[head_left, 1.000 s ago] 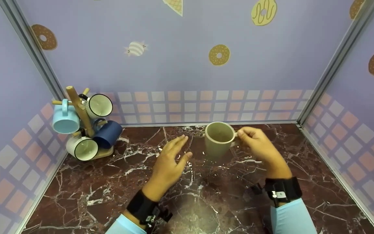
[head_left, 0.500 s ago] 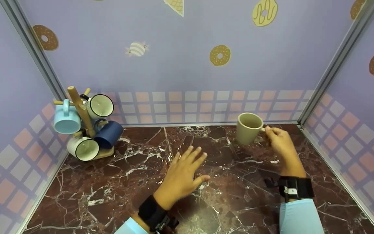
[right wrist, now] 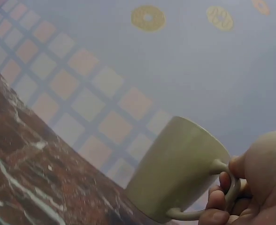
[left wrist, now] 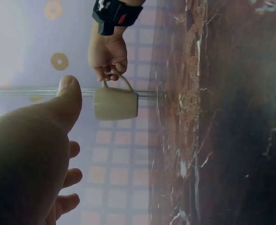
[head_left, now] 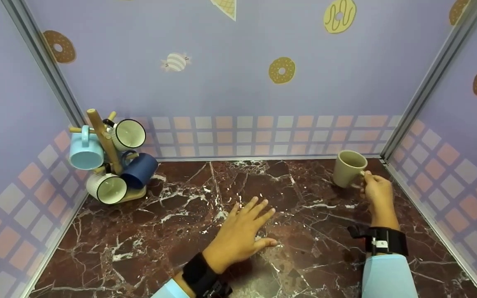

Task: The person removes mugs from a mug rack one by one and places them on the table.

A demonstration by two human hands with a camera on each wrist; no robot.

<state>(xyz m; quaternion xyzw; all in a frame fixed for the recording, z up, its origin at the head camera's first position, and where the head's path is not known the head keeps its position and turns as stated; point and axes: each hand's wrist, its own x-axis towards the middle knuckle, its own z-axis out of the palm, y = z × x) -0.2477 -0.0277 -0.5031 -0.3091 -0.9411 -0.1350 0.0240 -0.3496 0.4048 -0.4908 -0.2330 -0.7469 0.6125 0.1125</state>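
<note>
A plain olive-beige mug (head_left: 345, 170) is at the back right of the counter, upright with its handle toward my right hand (head_left: 379, 192). That hand pinches the handle between thumb and curled fingers, as the right wrist view shows close up on the mug (right wrist: 175, 171). In the left wrist view a strip of background shows between the mug (left wrist: 115, 104) and the counter, so its base looks raised. My left hand (head_left: 240, 236) is spread over the front middle of the counter, fingers straight and holding nothing.
A wooden mug tree (head_left: 106, 142) stands at the back left. On it hang a light blue mug (head_left: 86, 155), a navy mug (head_left: 140, 170) and two white ribbed mugs with black rims. Patterned walls close in the dark marble counter (head_left: 172, 248) at the back and sides.
My right hand has carried the mug from the back middle to the back right. The left hand has come toward me and slightly right, its fingers spreading.
</note>
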